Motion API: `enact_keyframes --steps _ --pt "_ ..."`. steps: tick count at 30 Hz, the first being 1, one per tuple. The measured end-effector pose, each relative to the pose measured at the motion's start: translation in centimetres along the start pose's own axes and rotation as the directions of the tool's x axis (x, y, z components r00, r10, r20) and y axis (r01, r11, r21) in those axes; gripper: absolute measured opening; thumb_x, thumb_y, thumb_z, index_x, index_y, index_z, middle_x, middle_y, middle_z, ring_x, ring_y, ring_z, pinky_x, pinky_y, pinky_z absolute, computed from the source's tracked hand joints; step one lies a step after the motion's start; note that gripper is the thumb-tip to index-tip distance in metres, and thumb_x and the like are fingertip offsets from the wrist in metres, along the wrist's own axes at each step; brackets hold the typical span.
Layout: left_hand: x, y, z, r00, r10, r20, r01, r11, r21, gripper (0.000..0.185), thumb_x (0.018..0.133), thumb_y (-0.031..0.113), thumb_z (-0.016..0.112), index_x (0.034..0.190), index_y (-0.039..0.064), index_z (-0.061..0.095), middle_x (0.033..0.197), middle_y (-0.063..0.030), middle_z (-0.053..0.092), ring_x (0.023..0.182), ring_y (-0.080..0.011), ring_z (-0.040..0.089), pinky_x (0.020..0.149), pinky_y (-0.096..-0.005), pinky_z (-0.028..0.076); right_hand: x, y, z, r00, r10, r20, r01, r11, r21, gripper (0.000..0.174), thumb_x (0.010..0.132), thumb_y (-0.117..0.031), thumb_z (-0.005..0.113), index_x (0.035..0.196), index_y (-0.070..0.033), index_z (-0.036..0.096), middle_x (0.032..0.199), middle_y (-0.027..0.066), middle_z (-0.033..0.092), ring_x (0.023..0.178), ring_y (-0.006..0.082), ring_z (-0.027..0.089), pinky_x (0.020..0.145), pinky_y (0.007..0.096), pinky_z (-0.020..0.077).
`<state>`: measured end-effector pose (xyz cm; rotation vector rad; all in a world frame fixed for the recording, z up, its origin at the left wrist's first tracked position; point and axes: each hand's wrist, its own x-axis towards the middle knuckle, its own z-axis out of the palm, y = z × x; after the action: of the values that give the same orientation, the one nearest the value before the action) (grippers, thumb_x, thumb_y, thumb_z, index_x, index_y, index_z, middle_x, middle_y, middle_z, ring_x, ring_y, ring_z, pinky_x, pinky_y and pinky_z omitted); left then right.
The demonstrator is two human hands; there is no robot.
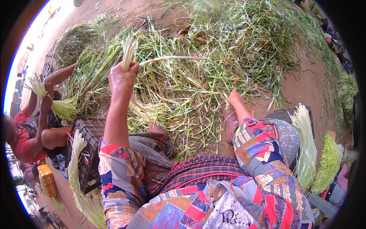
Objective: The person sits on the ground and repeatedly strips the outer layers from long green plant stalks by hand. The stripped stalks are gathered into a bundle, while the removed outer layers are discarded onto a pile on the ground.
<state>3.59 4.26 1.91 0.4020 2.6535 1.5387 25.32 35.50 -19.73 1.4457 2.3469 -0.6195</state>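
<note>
My left hand [125, 75] is raised at the upper left, its fingers closed round a small bundle of pale stalks [128, 53]. One thin long stalk [174, 58] runs out from its thumb side to the right. Pale yellow-green leaves [143, 107] trail below that hand. My right hand [235, 98] is low at the centre right, above a shoe; some whitish plant matter [225, 96] lies at its fingertips, and whether it is gripped cannot be told. A broad heap of green stalks and leaves [200, 74] covers the ground before me.
A black plastic crate [88, 160] stands at my left with pale stalk bundles [75, 160] beside it. More bundles [306, 148] lie at my right, over a dark crate. A person in red [24, 137] sits at the far left, holding a green bunch. A yellow container [47, 180] stands behind.
</note>
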Motion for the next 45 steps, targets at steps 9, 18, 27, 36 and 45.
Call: enact_keyframes --steps 9,18,27,36,45 --pt "-3.5 2.1 6.2 0.944 0.196 0.264 -0.195 0.98 -0.03 0.009 0.078 0.012 0.07 0.085 0.006 0.069 0.066 -0.0015 0.063 0.062 -0.0075 0.055 0.06 -0.0258 0.046 -11.6 -15.0 -7.8 0.571 -0.812 -0.122 0.179 -0.022 0.984 0.079 0.076 -0.032 0.075 0.134 -0.001 0.033 0.09 0.0064 0.065 0.074 0.012 0.063 0.057 0.0247 0.0486" --pt "-1.5 1.2 2.6 0.987 0.113 0.115 -0.095 0.984 -0.149 0.007 0.077 0.009 0.07 0.084 0.009 0.071 0.068 0.001 0.063 0.062 -0.0055 0.054 0.059 -0.0238 0.044 -6.5 -10.4 -11.1 0.838 -0.507 -0.2 0.049 -0.294 0.955 0.01 0.083 -0.003 0.064 0.092 -0.006 0.065 0.071 0.0032 0.064 0.05 0.0046 0.054 0.041 0.0178 0.0457" --pt "0.2 0.3 0.1 0.998 0.049 0.048 -0.045 0.995 -0.089 0.01 0.077 0.014 0.074 0.086 0.01 0.072 0.075 -0.0024 0.068 0.07 -0.0096 0.062 0.067 -0.0258 0.05 4.4 3.8 -4.8 0.871 0.491 -0.02 -0.266 0.505 0.821 0.027 0.081 0.011 0.046 0.106 0.003 0.051 0.072 0.0149 0.06 0.052 0.0204 0.061 0.037 0.0302 0.0499" --pt "-0.8 0.5 4.1 0.976 0.105 0.192 -0.08 0.988 -0.132 0.011 0.079 0.012 0.072 0.088 0.006 0.071 0.072 -0.0014 0.067 0.067 -0.0079 0.059 0.066 -0.0244 0.047 -4.2 -8.9 -8.9 0.636 -0.755 -0.16 -0.121 -0.302 0.946 0.069 0.077 -0.02 0.073 0.132 -0.001 0.035 0.108 0.0194 0.06 0.073 0.0186 0.062 0.052 0.0228 0.0552" --pt "-3.9 3.1 6.5 0.862 0.075 0.501 -0.132 0.988 0.078 0.036 0.078 0.024 0.073 0.108 0.007 0.065 0.074 -0.0027 0.065 0.063 -0.008 0.056 0.056 -0.0244 0.047 -8.4 -14.8 -8.4 0.422 -0.883 -0.206 -0.061 -0.254 0.965 0.02 0.088 -0.011 0.062 0.103 -0.001 0.057 0.084 0.0095 0.066 0.067 0.0125 0.064 0.057 0.0237 0.0561"
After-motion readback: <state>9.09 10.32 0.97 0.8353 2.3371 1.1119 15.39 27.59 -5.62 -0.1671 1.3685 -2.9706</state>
